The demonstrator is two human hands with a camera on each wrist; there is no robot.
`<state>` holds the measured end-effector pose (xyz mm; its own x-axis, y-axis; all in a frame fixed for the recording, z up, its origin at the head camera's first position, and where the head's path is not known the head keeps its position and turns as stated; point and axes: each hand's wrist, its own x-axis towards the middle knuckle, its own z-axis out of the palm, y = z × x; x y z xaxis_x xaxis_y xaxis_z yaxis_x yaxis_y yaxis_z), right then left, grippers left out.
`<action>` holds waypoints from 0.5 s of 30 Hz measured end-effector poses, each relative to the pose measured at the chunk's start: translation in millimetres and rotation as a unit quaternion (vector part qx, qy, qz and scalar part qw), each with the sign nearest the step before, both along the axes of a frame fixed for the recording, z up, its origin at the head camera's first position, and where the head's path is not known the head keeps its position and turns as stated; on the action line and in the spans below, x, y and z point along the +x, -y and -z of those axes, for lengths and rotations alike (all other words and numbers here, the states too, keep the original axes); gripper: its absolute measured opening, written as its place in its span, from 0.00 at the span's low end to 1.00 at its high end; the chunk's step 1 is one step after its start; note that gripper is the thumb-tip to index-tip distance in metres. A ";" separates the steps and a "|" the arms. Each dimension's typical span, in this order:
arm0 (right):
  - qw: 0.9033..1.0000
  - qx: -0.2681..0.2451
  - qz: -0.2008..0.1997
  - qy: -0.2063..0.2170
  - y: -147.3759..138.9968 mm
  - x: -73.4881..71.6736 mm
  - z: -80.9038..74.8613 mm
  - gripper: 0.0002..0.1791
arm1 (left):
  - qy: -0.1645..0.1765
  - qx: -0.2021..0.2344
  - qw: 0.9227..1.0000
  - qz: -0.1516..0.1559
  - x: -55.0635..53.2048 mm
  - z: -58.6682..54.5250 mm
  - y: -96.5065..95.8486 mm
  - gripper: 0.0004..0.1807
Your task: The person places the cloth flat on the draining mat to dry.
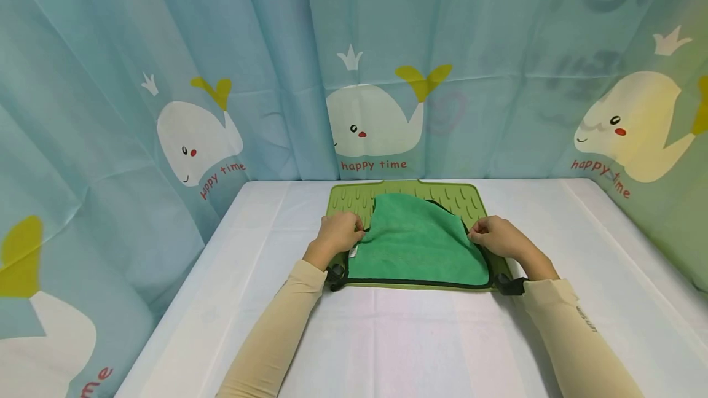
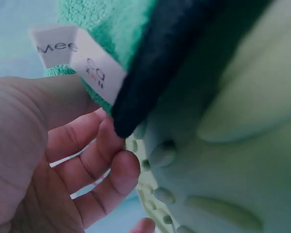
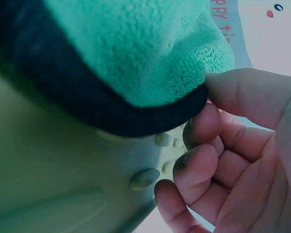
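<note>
A green towel (image 1: 417, 247) with a dark trimmed edge lies over a green ridged mat (image 1: 354, 198), its far part raised and bunched. My left hand (image 1: 338, 232) pinches the towel's left edge between thumb and fingers. Close to that grip, a white label (image 2: 94, 65) with printed letters hangs from the trim in the left wrist view. On the other side, my right hand (image 1: 500, 238) pinches the right edge; the right wrist view shows the dark trim (image 3: 136, 119) between thumb and forefinger, the other fingers curled below it.
Under the mat is a table with a white cloth (image 1: 420, 343). A light blue curtain (image 1: 276, 109) printed with white whales hangs behind the table and along both sides. Dark wrist straps show at both sleeve cuffs.
</note>
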<state>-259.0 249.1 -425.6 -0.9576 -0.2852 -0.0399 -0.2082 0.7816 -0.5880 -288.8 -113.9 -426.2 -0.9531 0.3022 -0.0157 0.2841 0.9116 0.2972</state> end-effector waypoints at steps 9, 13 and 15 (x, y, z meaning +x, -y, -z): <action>1.000 -0.002 0.016 0.012 -0.7 0.6 -5.4 0.12 | 0.002 0.002 1.000 -0.009 -0.1 -2.3 4.2 0.32; 0.999 -0.009 0.033 0.011 -5.1 0.9 -9.8 0.13 | -0.004 0.025 0.999 -0.039 -0.5 -8.1 8.1 0.31; 0.999 -0.012 0.038 0.008 -8.1 1.2 -11.5 0.12 | -0.007 0.033 0.998 -0.050 -1.4 -10.2 9.8 0.30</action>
<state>-257.8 257.2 -414.1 -0.9757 -0.2135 -0.0501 -0.1394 0.7801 -0.6099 -290.3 -123.7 -416.0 -0.9787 0.2050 0.0152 0.1970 0.9142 0.3542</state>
